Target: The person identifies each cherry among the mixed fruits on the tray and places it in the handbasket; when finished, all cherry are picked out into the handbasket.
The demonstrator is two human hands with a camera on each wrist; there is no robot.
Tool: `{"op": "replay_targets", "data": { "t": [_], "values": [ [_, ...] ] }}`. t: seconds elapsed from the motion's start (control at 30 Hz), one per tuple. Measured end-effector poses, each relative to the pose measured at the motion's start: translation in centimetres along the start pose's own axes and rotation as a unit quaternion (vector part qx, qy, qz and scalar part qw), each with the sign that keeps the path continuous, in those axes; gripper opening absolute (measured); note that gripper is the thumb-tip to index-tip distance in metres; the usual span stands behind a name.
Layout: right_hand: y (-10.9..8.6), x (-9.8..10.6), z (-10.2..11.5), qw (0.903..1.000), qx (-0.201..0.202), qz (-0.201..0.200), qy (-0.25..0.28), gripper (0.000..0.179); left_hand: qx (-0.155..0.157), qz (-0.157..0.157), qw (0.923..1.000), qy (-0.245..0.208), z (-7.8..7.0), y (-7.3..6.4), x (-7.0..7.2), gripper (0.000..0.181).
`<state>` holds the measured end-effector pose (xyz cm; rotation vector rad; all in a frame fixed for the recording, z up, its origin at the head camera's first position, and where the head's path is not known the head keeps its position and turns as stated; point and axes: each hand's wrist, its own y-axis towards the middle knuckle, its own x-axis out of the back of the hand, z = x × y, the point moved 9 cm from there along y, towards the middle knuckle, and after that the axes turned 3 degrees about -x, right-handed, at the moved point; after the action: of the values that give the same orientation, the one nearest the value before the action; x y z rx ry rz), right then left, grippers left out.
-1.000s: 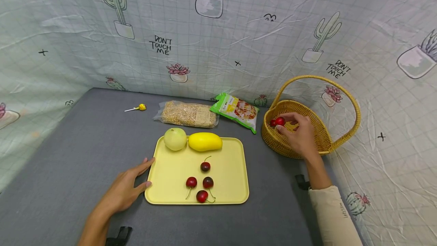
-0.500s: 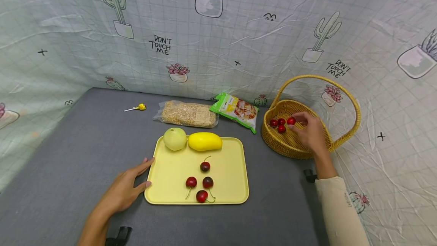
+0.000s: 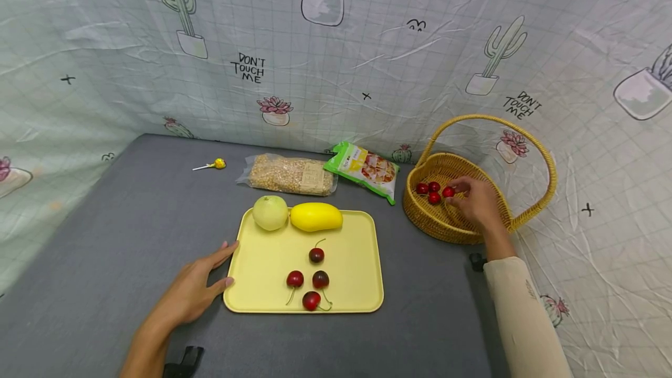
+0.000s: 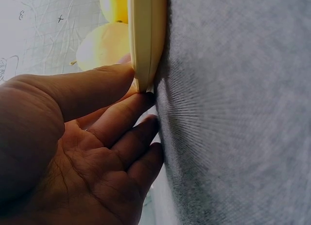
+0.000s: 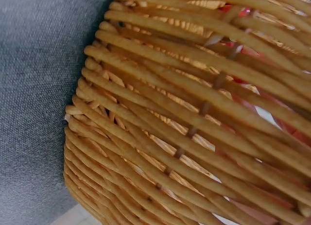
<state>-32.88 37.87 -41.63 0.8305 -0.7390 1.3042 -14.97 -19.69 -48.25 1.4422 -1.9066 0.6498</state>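
Glossy round red cherries (image 3: pixel 434 198) sit in the golden woven wicker basket (image 3: pixel 436 228), to the right of the smooth pale-yellow rectangular tray (image 3: pixel 352 284): three clustered together, and a rightmost cherry (image 3: pixel 448 191) just beside them. I see the person's right hand (image 3: pixel 479 202) reaching inside, forefinger and thumb pinching that rightmost one; how firmly, I can't tell, since wicker hides most of the hand from its wrist camera. Their left hand (image 3: pixel 191 289) is at the tray's left edge, thumb and forefinger spread well apart, thumb resting on the rim, the other fingers loosely bent beneath. Four darker red stemmed cherries (image 3: pixel 311 300) lie on the tray's near half; a pale-green round fruit (image 3: pixel 270 213) and a yellow oblong fruit (image 3: pixel 316 217) touch at its far side. Beyond the tray are a clear plastic bag of yellow kernels (image 3: pixel 286 174) and a green-and-white packet (image 3: pixel 364 169).
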Motion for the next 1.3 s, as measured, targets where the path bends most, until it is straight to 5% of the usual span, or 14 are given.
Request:
{"op": "replay_targets", "data": {
  "t": [0.3,0.73,1.3],
  "values": [
    [1.2,-1.4,-0.7,0.9977,-0.02,0.063,-0.014,0.034,-0.002,-0.003,1.0,0.004,0.0,0.0,0.0,0.076],
    [1.8,-2.3,-0.9,0.9974,-0.008,0.066,-0.026,0.037,-0.005,-0.009,0.9999,0.0,-0.3,-0.1,0.1,0.075],
    [-0.8,1.9,3.2,0.9949,0.067,-0.069,0.029,0.032,-0.003,-0.006,1.0,0.002,-0.2,-0.1,0.1,0.075]
  ]
}}
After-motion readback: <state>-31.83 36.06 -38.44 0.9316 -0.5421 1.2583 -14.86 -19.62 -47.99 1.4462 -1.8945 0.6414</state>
